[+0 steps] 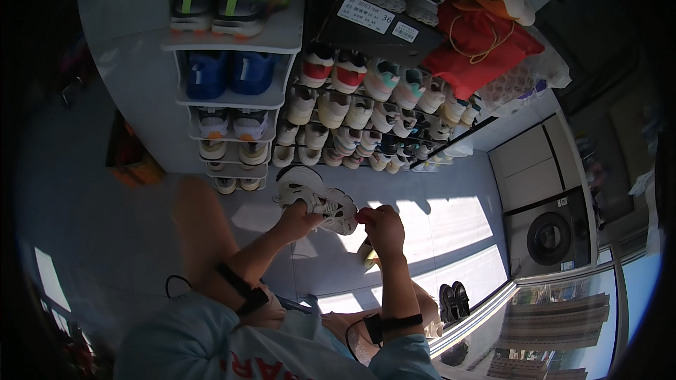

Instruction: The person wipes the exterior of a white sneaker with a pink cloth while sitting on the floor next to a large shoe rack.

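My left hand [297, 222] grips a white sneaker [328, 205] by its opening, with the toe pointing right. The chunky shoe has laces and dark inset patches on its upper. My right hand [386, 229] holds a small red object [365, 215] right at the sneaker's toe. Fingers cover most of that object, so its kind is unclear. Below it, a yellow and dark item [369, 256] shows partly behind my right forearm.
Ahead stands a white shoe rack [232, 45] with sneakers on its tiers. Beside it, several more rows of shoes [332, 111] sit under a dark shoebox [385, 29] and a red drawstring bag [486, 50]. Black shoes [454, 301] lie near the window; a washing machine [549, 237] stands right.
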The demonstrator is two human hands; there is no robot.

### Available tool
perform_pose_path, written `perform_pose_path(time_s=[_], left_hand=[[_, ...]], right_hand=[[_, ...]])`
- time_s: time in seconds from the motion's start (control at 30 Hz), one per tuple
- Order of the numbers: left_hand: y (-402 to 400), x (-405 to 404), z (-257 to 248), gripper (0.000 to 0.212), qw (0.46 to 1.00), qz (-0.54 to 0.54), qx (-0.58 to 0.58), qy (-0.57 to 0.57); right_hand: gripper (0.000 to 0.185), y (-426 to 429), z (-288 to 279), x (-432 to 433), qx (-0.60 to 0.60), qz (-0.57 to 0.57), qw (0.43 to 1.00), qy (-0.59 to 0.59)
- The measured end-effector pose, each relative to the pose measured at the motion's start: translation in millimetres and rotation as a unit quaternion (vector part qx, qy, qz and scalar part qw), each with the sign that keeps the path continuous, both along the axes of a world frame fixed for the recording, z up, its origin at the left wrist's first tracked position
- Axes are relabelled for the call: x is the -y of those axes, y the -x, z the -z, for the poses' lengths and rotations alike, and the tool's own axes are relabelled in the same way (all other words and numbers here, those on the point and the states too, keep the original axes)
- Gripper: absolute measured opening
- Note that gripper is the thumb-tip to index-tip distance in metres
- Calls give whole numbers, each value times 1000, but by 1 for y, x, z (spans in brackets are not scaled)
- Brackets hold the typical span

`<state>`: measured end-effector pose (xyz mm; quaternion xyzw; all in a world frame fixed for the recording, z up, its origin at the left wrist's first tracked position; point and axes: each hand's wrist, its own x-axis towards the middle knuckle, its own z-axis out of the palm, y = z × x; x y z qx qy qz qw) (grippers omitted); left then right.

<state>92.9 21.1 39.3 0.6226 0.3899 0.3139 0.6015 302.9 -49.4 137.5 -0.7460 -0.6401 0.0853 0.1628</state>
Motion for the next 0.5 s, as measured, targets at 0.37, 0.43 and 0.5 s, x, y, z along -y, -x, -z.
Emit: perform_pose_path(time_s=[0.37, 0.43, 0.5], left_hand=[[6, -2, 6, 19, 994, -52, 38, 84], [8, -2, -8, 21, 989, -100, 55, 95], [7, -4, -10, 20, 972, -160, 104, 136]], right_hand=[[31, 39, 13, -22, -2, -47, 990, -131], [30, 33, 18, -11, 3, -19, 995, -96], [29, 17, 32, 0, 1, 1, 999, -49]])
